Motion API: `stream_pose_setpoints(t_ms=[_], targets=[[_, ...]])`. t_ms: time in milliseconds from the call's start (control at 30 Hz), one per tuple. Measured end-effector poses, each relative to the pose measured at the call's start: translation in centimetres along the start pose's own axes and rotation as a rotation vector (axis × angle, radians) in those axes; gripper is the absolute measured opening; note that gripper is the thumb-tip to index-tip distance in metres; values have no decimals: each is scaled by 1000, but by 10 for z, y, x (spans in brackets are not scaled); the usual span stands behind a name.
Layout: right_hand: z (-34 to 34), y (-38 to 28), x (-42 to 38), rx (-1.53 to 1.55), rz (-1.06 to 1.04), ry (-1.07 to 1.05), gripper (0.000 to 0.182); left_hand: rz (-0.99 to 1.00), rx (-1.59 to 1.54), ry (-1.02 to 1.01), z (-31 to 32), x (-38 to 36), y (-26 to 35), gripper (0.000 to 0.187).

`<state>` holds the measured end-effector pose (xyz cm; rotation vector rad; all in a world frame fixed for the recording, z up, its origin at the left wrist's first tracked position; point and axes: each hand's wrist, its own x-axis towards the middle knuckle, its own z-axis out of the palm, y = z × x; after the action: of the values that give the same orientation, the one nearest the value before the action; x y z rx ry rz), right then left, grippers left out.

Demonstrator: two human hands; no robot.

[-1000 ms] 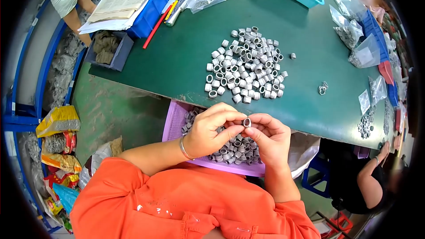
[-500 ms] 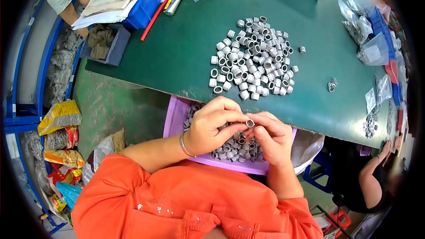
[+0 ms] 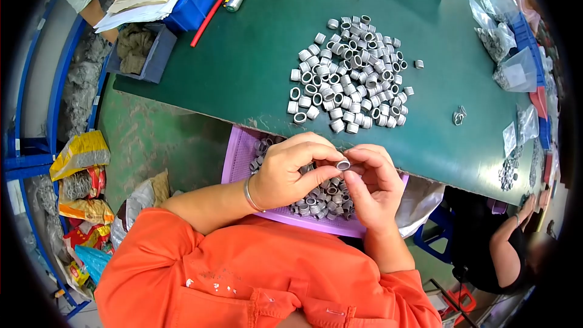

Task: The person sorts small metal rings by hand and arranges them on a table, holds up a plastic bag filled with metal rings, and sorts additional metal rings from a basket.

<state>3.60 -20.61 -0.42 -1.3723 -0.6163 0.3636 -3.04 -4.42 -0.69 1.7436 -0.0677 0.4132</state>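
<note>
- The left hand (image 3: 297,170) has its grip clamped on a ring (image 3: 344,165), pinched between thumb and fingertip at the ring's left side.
- The right hand (image 3: 378,185) brings its thumb and fingers up to the other side of the ring; whether this grip presses on it cannot be told.
- The ring is held above the near edge of the counter (image 3: 231,79), just beyond the purple basket (image 3: 316,225).
- What has changed: a second ago the ring's oval opening stood tall; now it lies wide. It seems the same ring, rolled between the fingers.
- That means, as a judgement, that the work remains on this one piece: it is being turned in the hands, not set down.
- The pile (image 3: 358,73) of similar rings on the counter sits higher and more to the right in view, and the lone ring (image 3: 419,64) beside it has shifted likewise, so the head has probably moved, not the pile.
- More rings fill part of the basket, below the hands.
- A small metal cluster (image 3: 459,115) lies on the counter, well apart from the pile.
</note>
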Motion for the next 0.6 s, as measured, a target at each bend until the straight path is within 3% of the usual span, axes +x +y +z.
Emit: stream_pose_setpoints(t_ms=[67,133,200,333,400,433,533,600], targets=[[-4,3,-3,12,103,-8,27,155,53,22,0,2,-3,20],[-2,1,-3,28,138,35,24,148,50,39,1,2,-1,21],[-3,3,-1,-50,-47,0,23,141,46,57,1,2,2,21],[-9,-5,4,-145,-142,-48,20,216,59,14,-5,0,2,19],[-16,-14,10,-492,-270,-94,19,225,29,2,-6,-1,-1,19],[-16,-16,16,-626,-309,-21,19,211,38,25,-7,-2,-2,20],[-18,-10,34,-826,-214,73,25,184,47,61,-5,-1,-4,19],[-21,1,43,-942,-238,24,28,170,64,77,-4,-1,-4,18]])
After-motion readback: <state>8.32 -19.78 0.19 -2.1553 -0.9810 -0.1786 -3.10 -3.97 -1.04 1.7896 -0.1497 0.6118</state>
